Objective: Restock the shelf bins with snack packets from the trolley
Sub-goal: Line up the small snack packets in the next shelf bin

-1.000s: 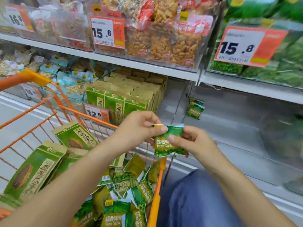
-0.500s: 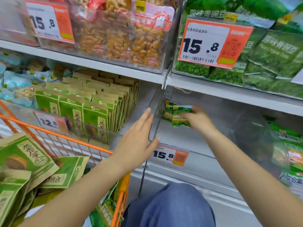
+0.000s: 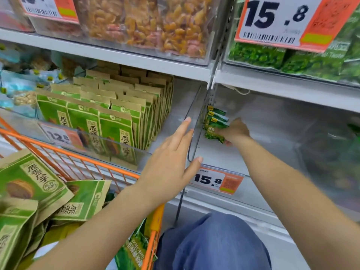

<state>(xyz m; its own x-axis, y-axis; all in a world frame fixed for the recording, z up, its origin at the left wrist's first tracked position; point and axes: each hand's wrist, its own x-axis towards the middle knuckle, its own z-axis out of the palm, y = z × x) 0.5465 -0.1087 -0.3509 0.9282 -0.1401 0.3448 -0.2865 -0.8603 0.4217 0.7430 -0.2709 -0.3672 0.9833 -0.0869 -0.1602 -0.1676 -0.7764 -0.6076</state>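
Far left, the orange trolley [image 3: 81, 154] is seen w/ big green-and-kraft packets [image 3: 33, 184] heaped inside; more small green packs show at its front corner, bottom centre. Behind it, a clear bin on the lower shelf is filled w/ upright rows of kraft seed packs [image 3: 109, 121], price tag 12.8 on its front.

Centre: the left hand [image 3: 171, 162] is held spread, fingers straight, at the clear divider [image 3: 194, 123] btwn the two bins; nothing is held. Whether fingertips actually touch the divider can't be told for sure.

Right of the divider: the right hand [image 3: 234, 131] is reached deep into the near-bare 15.8 bin [image 3: 272, 145], and a small green pea packet [image 3: 213, 131] is pinched in it, set against a couple of like packets stood at the bin's back-left corner.

Step in hand, as judged: placing one packet. The task looks early for this bin. Next: packet to be let go upright, then hand drawn back to the trolley for more.
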